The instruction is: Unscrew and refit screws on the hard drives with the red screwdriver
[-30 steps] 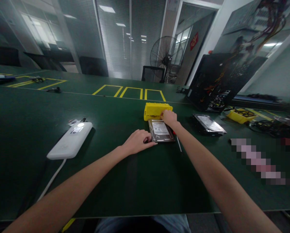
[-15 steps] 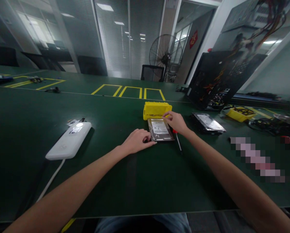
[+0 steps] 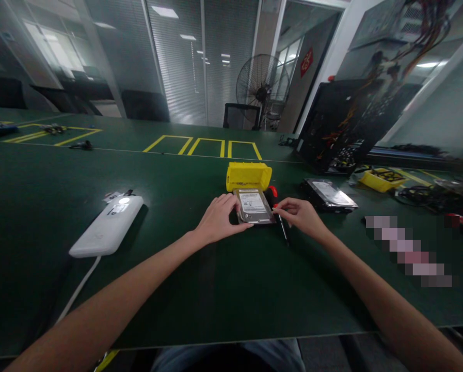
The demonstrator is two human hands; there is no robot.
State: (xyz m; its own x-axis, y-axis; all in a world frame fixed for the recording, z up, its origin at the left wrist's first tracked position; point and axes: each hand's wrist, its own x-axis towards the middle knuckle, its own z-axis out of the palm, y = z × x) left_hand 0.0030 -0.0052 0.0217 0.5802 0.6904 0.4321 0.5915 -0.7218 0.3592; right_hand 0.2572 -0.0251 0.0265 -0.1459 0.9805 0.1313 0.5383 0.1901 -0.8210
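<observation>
A hard drive (image 3: pixel 253 204) with a white label lies on the green table. My left hand (image 3: pixel 219 219) steadies it, fingers at its left side and thumb along its near edge. On the drive's right, my right hand (image 3: pixel 299 216) has its thumb and fingertips pinched close to the drive's edge; whatever sits between them is too small to make out. A screwdriver (image 3: pixel 282 230) with a red and black handle lies beside the drive, its shaft passing by my right fingertips. Directly behind the drive, a yellow bin (image 3: pixel 249 176) rests tipped, with small dark bits inside.
Another hard drive (image 3: pixel 329 196) lies to the right, before an opened computer case (image 3: pixel 332 129) trailing wires. A yellow tray (image 3: pixel 382 180) and tangled cables (image 3: pixel 425 196) are farther right. A white power bank (image 3: pixel 109 227) with a cable lies left.
My right hand has moved from the yellow bin's front edge down toward me, to the drive's right side, uncovering the screwdriver's handle. My left hand's fingers have shifted up along the drive.
</observation>
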